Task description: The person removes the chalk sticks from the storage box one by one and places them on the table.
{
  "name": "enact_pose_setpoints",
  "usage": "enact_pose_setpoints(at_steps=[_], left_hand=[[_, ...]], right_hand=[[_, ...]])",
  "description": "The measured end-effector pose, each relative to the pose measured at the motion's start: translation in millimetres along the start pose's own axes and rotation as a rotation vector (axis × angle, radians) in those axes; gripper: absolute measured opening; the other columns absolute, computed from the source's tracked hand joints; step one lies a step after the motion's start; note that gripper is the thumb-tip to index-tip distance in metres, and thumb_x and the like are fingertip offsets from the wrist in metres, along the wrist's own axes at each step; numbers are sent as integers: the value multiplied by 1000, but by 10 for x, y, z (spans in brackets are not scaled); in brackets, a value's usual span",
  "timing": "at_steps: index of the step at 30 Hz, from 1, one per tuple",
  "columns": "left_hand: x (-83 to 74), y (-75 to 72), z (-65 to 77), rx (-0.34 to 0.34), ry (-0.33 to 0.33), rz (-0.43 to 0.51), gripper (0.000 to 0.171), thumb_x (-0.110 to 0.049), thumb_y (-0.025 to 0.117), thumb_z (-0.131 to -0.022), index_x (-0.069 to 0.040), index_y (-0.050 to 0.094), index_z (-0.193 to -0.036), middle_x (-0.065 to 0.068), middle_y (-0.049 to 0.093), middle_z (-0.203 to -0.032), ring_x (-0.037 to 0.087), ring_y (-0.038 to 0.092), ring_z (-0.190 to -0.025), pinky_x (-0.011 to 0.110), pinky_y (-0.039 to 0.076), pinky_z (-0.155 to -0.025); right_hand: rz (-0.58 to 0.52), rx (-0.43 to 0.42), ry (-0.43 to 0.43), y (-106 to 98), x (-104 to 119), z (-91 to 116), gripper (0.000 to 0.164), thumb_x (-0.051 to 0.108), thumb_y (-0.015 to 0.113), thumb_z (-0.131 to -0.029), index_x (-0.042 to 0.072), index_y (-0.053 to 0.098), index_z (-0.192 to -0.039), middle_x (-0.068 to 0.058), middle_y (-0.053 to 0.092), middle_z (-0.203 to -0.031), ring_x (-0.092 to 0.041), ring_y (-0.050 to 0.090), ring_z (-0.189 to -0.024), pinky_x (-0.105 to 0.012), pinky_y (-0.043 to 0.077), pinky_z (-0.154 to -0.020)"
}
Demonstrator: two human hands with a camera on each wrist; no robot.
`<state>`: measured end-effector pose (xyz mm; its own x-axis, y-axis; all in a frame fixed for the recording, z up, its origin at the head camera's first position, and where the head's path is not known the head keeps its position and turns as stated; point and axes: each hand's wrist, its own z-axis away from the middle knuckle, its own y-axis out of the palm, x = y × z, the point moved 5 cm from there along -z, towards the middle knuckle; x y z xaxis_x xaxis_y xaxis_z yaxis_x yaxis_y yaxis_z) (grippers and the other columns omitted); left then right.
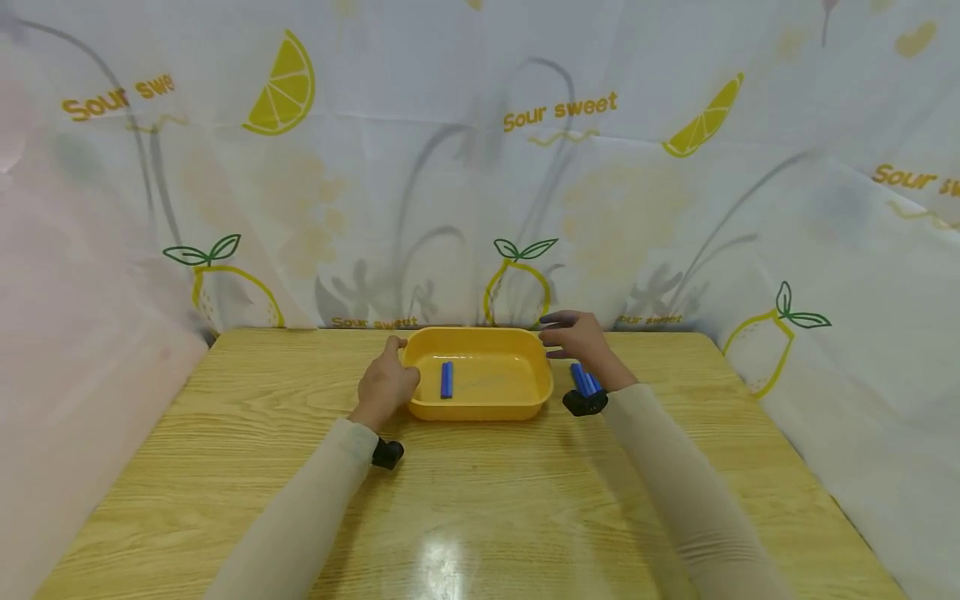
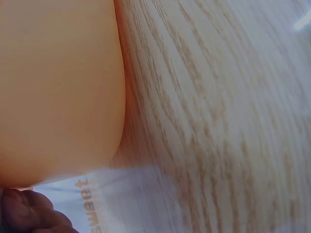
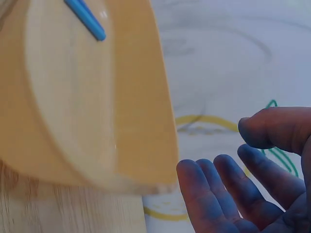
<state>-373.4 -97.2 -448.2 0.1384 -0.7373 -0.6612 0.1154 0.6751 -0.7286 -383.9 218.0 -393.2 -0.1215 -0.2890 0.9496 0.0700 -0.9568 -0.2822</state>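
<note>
A yellow plastic basin (image 1: 480, 412) stands on the wooden table near its back edge. Two blue sticks (image 1: 447, 380) lie side by side in its left part; in the right wrist view a blue stick (image 3: 86, 19) shows too. My left hand (image 1: 386, 385) grips the basin's left end, thumb at the rim, its curled fingers (image 2: 29, 213) partly hidden in the left wrist view. Beside the right end hovers my right hand (image 1: 576, 340), fingers spread and nothing in them, fingertips close to the rim. Several blue sticks (image 1: 582, 380) lie under the right wrist, partly covered.
The wooden table (image 1: 480, 508) extends toward me and to both sides of the basin. Behind it hangs a white cloth (image 1: 420, 183) printed with lemons and lettering, which also lines the sides. Each wrist wears a small black device, such as the right one (image 1: 585, 403).
</note>
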Motion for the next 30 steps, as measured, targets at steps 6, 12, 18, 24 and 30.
enact_pose_setpoints(at_steps=[6,12,18,24,30], left_hand=[[-12,3,-19,-3,-6,-7,63,-20,47,-87,-23,28,-147,4,49,-60,18,40,-48,29,33,-44],[-10,14,-20,1,-6,-6,63,-20,47,-87,-23,27,-148,4,49,-60,18,40,-48,28,33,-43],[-4,15,-1,3,-12,-3,63,-21,47,-88,-23,27,-148,4,49,-60,18,40,-47,28,32,-43],[4,-13,14,-8,-14,-2,63,-20,47,-88,-23,27,-148,4,50,-60,18,40,-47,28,32,-42],[6,6,9,-9,-14,-12,63,-21,47,-87,-23,28,-147,6,53,-64,19,43,-50,30,34,-45]], right_hand=[[-29,30,-37,203,76,3,40,11,63,-89,0,58,-128,-23,58,-124,-43,59,-112,-50,52,-88],[-63,63,-33,411,43,-62,43,10,63,-89,-3,56,-130,-23,59,-121,-46,57,-114,-53,51,-89],[-77,59,-25,650,-18,-105,43,9,65,-88,-1,57,-129,-19,62,-114,-45,59,-110,-52,54,-84],[-44,66,-40,885,-51,-102,42,10,65,-87,1,60,-127,-17,65,-113,-39,64,-102,-52,55,-81],[-58,68,-14,1019,-90,-79,40,10,66,-87,1,61,-125,-16,66,-110,-42,63,-102,-47,57,-77]])
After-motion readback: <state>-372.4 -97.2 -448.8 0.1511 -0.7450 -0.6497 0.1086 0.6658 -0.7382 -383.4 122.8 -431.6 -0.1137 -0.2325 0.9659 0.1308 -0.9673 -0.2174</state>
